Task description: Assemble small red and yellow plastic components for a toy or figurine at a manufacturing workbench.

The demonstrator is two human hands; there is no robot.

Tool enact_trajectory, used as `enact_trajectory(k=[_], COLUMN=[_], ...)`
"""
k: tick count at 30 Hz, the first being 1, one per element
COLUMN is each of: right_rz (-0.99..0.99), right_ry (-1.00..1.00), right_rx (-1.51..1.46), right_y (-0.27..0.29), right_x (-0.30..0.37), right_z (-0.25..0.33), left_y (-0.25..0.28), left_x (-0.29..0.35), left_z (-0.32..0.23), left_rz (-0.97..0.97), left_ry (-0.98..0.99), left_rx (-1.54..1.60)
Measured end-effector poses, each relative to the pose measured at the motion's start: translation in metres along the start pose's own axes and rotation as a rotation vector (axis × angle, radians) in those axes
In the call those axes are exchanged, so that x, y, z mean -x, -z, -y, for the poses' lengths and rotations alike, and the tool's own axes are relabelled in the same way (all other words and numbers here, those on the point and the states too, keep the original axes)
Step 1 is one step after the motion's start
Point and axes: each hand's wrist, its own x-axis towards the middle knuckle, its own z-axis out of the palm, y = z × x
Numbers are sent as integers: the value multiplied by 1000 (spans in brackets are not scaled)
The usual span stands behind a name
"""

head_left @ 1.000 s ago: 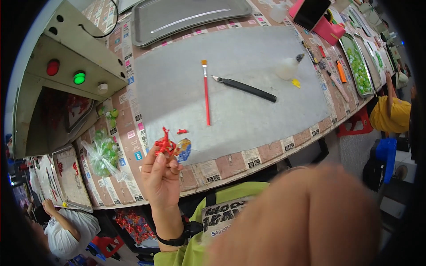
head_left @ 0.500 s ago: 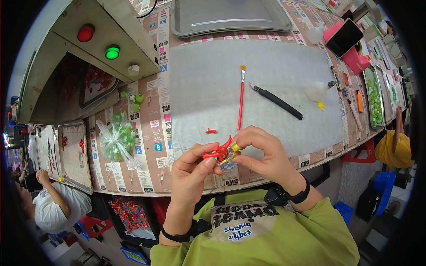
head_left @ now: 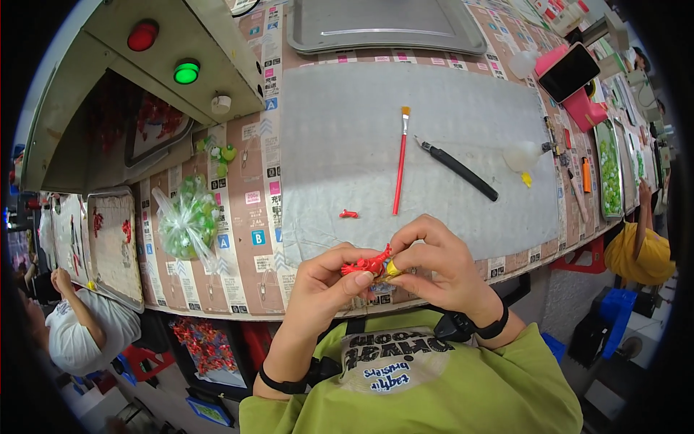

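Between finger and thumb, my left hand (head_left: 329,283) holds a small red plastic figurine (head_left: 367,266) near the table's front edge. My right hand (head_left: 437,264) pinches a small yellow piece (head_left: 392,268) against the figurine's right side; its exact kind is partly hidden by the fingers. Beyond my hands, a little red part (head_left: 348,214) lies on the grey mat (head_left: 325,145). A red-handled brush (head_left: 400,170) and a craft knife with a black grip (head_left: 460,171) lie farther in on the mat.
To the left are a bag of green pieces (head_left: 189,220) and a metal cabinet (head_left: 224,43) with red and green lights. A metal tray (head_left: 387,45) lies at the back. At right, a phone (head_left: 570,72) rests on a pink stand. Co-workers sit at both sides.
Both hands, with the red figurine and the yellow piece, have come slightly lower and to the right in view. The figurine has tilted flatter. Things on the mat lie as before.
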Motion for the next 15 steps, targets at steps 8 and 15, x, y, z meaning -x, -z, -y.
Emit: enact_trajectory(k=[8,15], right_rz=[37,2], right_ry=[33,96], right_rx=[22,103], right_y=[0,-2], right_x=[2,7], right_z=[8,13], left_y=[3,11], left_x=[2,2], left_z=[6,17], left_rz=[82,194], left_ry=[91,-53], left_rx=[172,78])
